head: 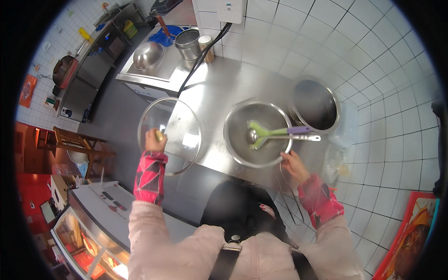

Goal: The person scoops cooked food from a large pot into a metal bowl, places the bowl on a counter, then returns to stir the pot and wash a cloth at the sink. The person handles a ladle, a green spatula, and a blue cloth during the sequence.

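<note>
My left hand (156,140) grips the knob of a clear glass lid (182,120) with a metal rim, held out past the left end of the steel table. My right hand (294,164) touches the rim of a round steel pot (229,148) at its lower right, fingers at the edge. Inside the pot lie a green spatula with a purple handle (297,130) and a steel ladle (308,138), their handles reaching over the right rim. What fills the pot is hazy. Metal tongs (288,206) hang below my right hand.
Behind the pot, a large dark-bottomed steel pot (332,120) stands near the tiled wall. Black cables (201,56) run down at the back left, beside a lidded jar (206,49), a steel pot (188,45) and an upturned steel bowl (147,56). A glass-fronted display case (91,245) is at lower left.
</note>
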A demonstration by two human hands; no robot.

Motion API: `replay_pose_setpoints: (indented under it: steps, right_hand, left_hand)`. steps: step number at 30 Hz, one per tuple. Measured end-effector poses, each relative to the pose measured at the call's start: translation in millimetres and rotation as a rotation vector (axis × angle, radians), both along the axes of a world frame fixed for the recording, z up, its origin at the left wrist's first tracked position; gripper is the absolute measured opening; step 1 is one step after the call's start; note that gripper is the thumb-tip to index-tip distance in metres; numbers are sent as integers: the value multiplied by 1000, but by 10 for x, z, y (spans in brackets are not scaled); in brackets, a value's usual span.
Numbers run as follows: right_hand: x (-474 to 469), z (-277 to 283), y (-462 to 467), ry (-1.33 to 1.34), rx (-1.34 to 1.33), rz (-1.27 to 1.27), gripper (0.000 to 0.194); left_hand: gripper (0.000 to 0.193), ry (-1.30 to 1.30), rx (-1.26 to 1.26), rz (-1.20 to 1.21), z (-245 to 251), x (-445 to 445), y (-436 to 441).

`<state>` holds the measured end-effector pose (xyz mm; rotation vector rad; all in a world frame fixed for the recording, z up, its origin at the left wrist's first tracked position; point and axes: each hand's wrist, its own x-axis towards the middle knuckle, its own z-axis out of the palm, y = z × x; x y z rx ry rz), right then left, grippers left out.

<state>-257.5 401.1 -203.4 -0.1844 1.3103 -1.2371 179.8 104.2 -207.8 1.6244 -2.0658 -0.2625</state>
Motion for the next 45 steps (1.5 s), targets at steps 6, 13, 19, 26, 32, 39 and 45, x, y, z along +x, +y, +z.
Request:
replay_pose_setpoints:
  steps: [6,13,19,26,32,39,45]
  right_hand:
    - [109,-16,-1075,-11,-142,-88,29]
    - [633,-262,-2042,-67,-237,-428,26]
    - [1405,-407,-2611,-153,-316,-785,30]
    - [1792,-257,-2599,-232,-321,-512,37]
    - [1729,-286,-1291,-205,-334,150,33]
    - [954,-478,620,68,-211,74,26]
    - [350,-376,1354,21,-112,-209,19]
  left_hand:
    - [34,86,-185,19,345,875,422]
    - [33,103,-164,52,854,1373,782]
    - [29,123,-174,-26,1479,1285,796]
    - [27,152,-164,-316,2237,511,620]
    - [30,136,-200,-658,2685,-771,521]
    - [33,175,-199,-1111,2433,-2935,701]
    - [37,163,-141,-1200,1646,-4736,1107]
